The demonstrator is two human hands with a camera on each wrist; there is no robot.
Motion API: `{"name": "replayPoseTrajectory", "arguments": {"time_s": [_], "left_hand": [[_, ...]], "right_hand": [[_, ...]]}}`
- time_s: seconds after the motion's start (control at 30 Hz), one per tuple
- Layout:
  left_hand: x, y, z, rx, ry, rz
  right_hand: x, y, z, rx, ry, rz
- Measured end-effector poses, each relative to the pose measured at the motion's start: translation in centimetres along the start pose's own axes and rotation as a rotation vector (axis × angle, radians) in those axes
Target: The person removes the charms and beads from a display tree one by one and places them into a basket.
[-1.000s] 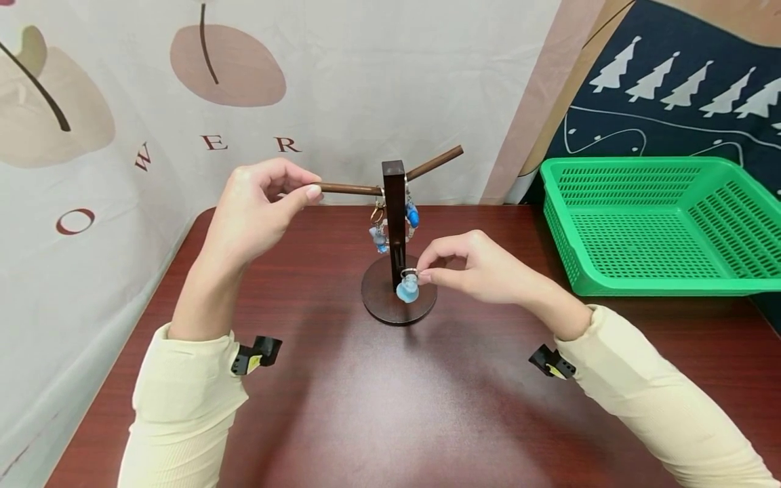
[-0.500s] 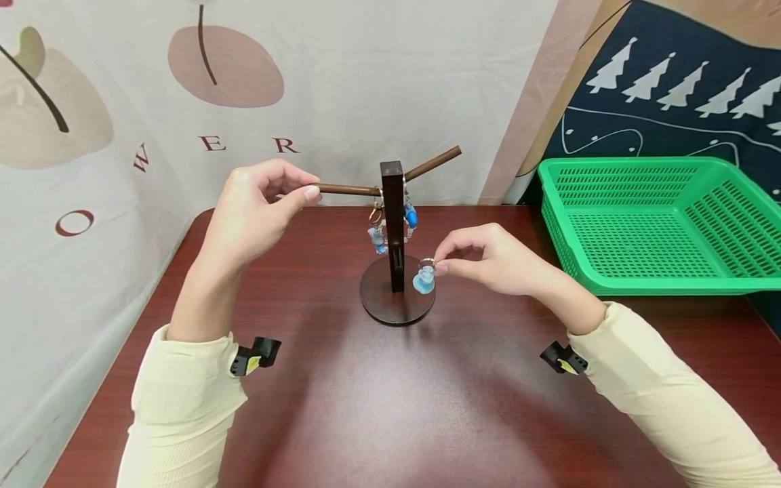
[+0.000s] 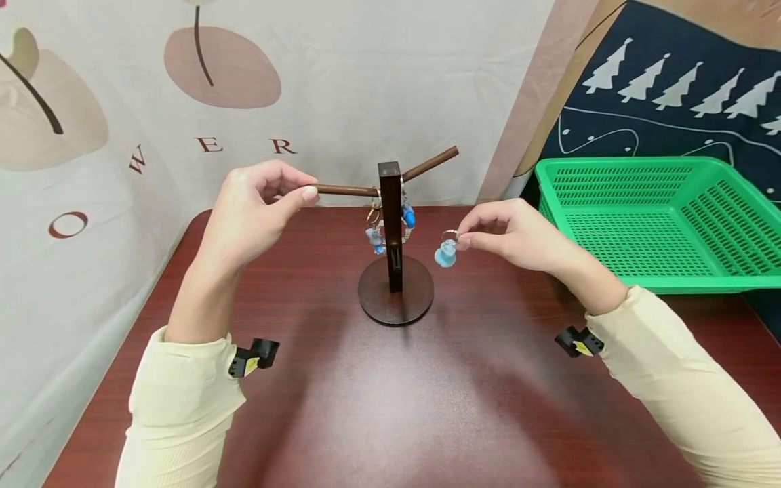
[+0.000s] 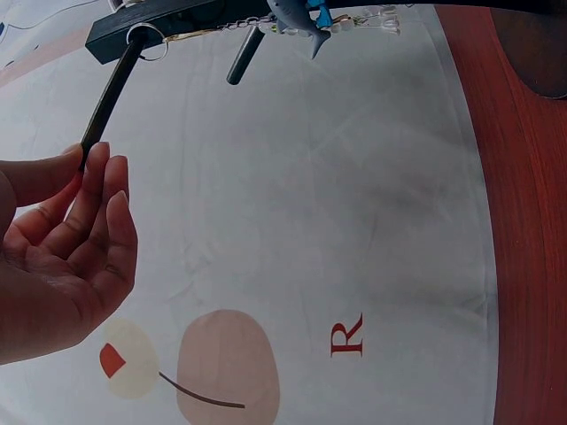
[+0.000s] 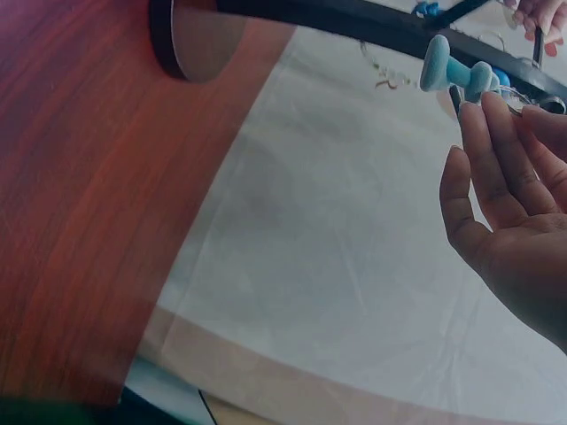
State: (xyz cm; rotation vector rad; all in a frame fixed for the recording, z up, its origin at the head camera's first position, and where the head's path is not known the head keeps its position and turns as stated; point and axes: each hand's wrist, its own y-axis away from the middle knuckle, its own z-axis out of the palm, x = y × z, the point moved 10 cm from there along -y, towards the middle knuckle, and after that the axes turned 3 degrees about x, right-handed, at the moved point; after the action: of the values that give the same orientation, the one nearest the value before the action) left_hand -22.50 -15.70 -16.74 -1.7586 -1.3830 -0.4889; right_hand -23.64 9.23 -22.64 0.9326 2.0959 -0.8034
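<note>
My left hand (image 3: pixel 253 210) pinches the free end of the left wooden peg (image 3: pixel 348 191) on a dark display stand (image 3: pixel 390 230). My right hand (image 3: pixel 518 234), to the right of the post, holds a keychain by its ring between thumb and fingertips. Its light blue, spool-shaped charm (image 5: pixel 456 69) dangles from the ring, raised over the table. From the left peg hangs another keychain (image 3: pixel 375 237) with a grey-blue charm; in the left wrist view its ring (image 4: pixel 146 41) circles the peg close to the post. A bright blue charm (image 3: pixel 408 215) hangs by the right peg (image 3: pixel 431 163).
The stand's round base (image 3: pixel 396 308) rests on a reddish-brown table (image 3: pixel 366 407). A green plastic basket (image 3: pixel 647 283) stands at the right. A printed cloth (image 3: pixel 366 81) hangs behind the table.
My right hand has moved up and to the right, carrying the light blue keychain from in front of the post to beside it. My left hand keeps its pinch on the peg.
</note>
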Motion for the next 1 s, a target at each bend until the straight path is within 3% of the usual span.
{"name": "replayPoseTrajectory", "arguments": {"time_s": [0.33, 1.0], "left_hand": [[-0.1, 0.0, 0.0, -0.001, -0.006, -0.006], [0.0, 0.0, 0.0, -0.005, -0.009, -0.005]], "right_hand": [[0.8, -0.1, -2.8, 0.053, 0.052, 0.046], [1.9, 0.3, -8.0, 0.155, 0.026, 0.114]]}}
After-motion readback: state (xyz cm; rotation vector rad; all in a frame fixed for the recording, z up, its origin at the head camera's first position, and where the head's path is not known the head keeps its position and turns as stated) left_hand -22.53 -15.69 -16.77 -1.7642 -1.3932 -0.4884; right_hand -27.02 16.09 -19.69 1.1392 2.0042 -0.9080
